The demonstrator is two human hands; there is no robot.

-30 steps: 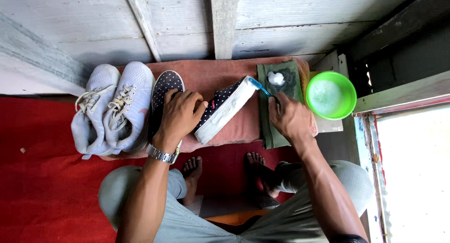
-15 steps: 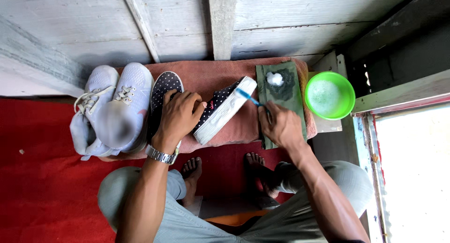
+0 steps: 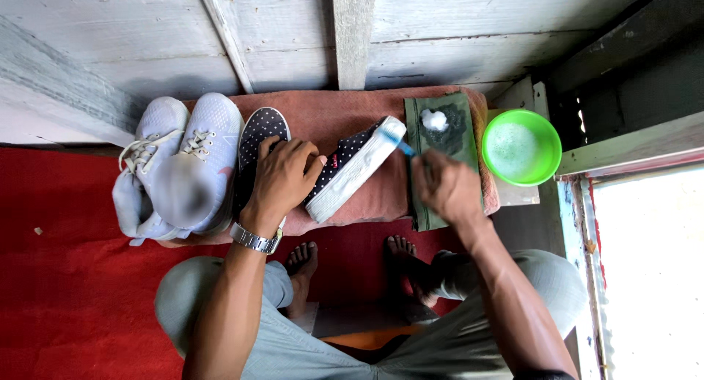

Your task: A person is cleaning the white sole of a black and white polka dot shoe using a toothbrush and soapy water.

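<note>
Left hand (image 3: 284,176): closed over the upper of a dark polka-dot shoe (image 3: 350,171), fingers curled across its top, pinning it tilted on its side with the white sole turned toward the other hand. A metal wristwatch (image 3: 255,239) sits on the wrist just behind the grip.

Right hand (image 3: 446,186): fingers pinched around a small blue-handled brush (image 3: 398,143); the brush end lies at the toe end of the white sole, touching or nearly so — too blurred to say which.

Shoe in the grip: lies diagonally on a faded red towel (image 3: 330,116), between the two hands, toe toward the brush.

Second polka-dot shoe (image 3: 258,134): just beside the holding hand on its outer side, partly under the fingers, flat on the towel.

Pale grey lace-up sneakers (image 3: 180,167): a pair, further out past the second dotted shoe, side by side, laces toward the wall.

Green cloth (image 3: 447,131): directly beyond the brush hand, with a dark damp patch and a blob of white foam (image 3: 434,120) on it.

Green bowl (image 3: 521,147): just outside the brush hand, beside the cloth, holding pale sudsy liquid.

Below the grips: bare feet on a red carpet (image 3: 66,292), knees in light grey trousers.

Beyond everything: weathered wooden planks (image 3: 293,35).
</note>
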